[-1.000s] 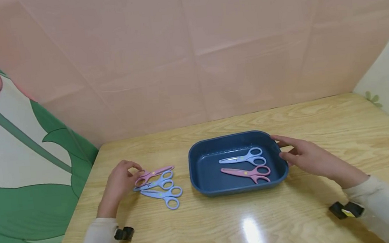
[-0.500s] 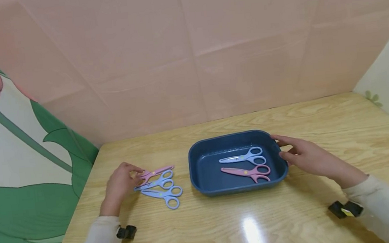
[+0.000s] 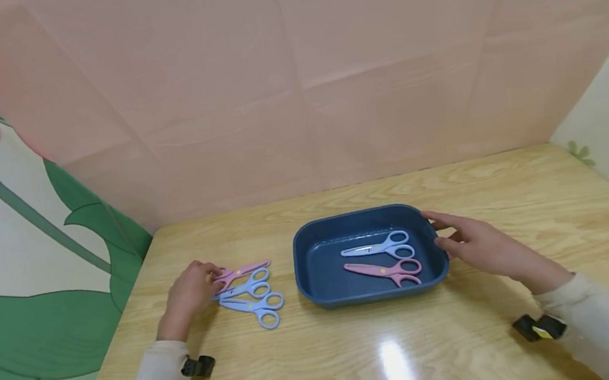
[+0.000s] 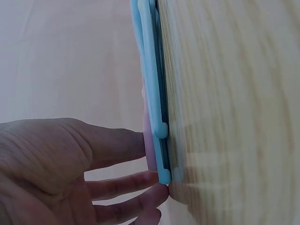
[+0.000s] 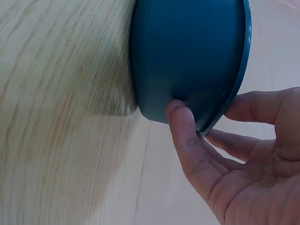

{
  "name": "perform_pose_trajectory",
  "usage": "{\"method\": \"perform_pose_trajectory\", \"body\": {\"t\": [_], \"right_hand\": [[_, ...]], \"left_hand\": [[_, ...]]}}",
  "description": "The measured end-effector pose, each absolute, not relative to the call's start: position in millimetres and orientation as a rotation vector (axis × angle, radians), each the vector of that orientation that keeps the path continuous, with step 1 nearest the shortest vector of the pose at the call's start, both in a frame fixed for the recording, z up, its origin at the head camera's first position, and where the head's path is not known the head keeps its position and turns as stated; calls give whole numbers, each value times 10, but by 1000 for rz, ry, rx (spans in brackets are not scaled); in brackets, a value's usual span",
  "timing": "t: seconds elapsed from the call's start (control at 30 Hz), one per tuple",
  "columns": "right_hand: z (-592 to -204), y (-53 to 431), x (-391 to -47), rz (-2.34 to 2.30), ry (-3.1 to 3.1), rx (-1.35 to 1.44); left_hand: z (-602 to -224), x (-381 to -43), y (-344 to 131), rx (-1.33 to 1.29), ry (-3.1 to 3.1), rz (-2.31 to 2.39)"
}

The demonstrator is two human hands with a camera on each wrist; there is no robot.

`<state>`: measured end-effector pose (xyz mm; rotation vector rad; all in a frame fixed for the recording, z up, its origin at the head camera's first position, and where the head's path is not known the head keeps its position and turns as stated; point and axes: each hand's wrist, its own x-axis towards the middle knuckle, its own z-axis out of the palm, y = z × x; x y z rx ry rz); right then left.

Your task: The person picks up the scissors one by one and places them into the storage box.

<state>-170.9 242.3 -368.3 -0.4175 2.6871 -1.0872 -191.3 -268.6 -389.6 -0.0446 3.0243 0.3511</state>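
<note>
At the left of the head view, my left hand (image 3: 189, 294) pinches one handle of a pair of pink scissors (image 3: 240, 273). In the left wrist view, the thumb lies against the pink handle (image 4: 149, 150) and the other fingers reach to its far side. Two pairs of light blue scissors overlap beside it: the upper pair (image 3: 244, 290) next to the pink, the lower pair (image 3: 249, 306) nearer the body. My right hand (image 3: 477, 247) grips the right end of a dark blue tray (image 3: 315, 274), thumb at the rim and a finger on its outer wall (image 5: 187, 51).
Inside the tray lie blue scissors (image 3: 380, 247) and pink scissors (image 3: 382, 269), handles to the right. The wooden table (image 3: 310, 361) meets a pink sheet (image 3: 295, 93) at the back. A flower-painted wall (image 3: 32, 338) borders the left side.
My left hand has shifted slightly right and down, closer over the pink scissors' handle. The right hand keeps its place on the tray.
</note>
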Motion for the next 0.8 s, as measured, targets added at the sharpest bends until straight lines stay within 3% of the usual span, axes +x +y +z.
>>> {"method": "perform_pose_trajectory", "body": {"t": [0.8], "right_hand": [[-3688, 2412, -1695, -1093, 2687, -407]], "left_hand": [[-3897, -1890, -2717, -40, 3045, 332]]}}
